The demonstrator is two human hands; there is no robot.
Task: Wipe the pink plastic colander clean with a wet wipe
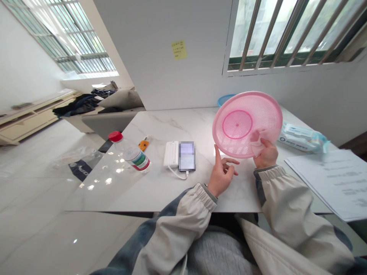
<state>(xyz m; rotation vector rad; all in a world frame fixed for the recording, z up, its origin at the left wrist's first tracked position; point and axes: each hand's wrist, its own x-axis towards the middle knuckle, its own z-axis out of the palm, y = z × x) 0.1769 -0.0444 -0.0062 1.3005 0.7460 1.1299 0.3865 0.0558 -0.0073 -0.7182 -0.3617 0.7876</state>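
A round pink plastic mesh basket is held tilted above the table, its wide rim facing me. My right hand is closed at its lower right rim, with a thin, pale, crumpled wipe bunched against the mesh by the fingers. Part of that grip is hidden, and I cannot tell which side of the mesh all of the wipe lies on. At the lower left rim, the raised index finger of my left hand touches or nearly touches the basket. The other left fingers are apart and hold nothing.
On the white marbled table are a red-capped bottle, an orange trinket, a white power bank cabled to a phone, a wipes pack and papers. A blue basket shows behind.
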